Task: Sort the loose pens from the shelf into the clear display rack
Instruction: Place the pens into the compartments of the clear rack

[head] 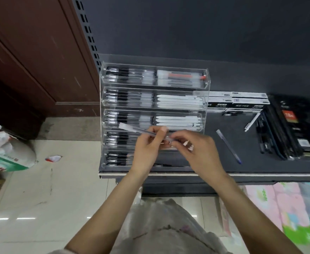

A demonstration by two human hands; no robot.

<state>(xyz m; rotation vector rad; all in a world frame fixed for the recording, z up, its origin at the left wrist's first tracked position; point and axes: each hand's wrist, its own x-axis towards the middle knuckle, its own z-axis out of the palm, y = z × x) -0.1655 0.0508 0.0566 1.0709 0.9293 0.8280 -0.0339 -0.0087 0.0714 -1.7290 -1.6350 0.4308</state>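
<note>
The left hand (146,143) and the right hand (196,149) are both pinching one slim clear-barrelled pen (141,130), fingers curled round it, holding it just in front of the tiered clear acrylic display rack (205,92) on the dark grey shelf (223,162). The pen is lying almost level, its long axis running left to right and tilting slightly up at the left, where its capped end is pointing. To do this step well, I judge the person should be keeping it parallel to the tiers and matching the direction of the pens already stored before sliding it in. Farther right, a loose clear pen with a blue tip (228,146) and a loose white pen (252,121) are waiting on the shelf.
</note>
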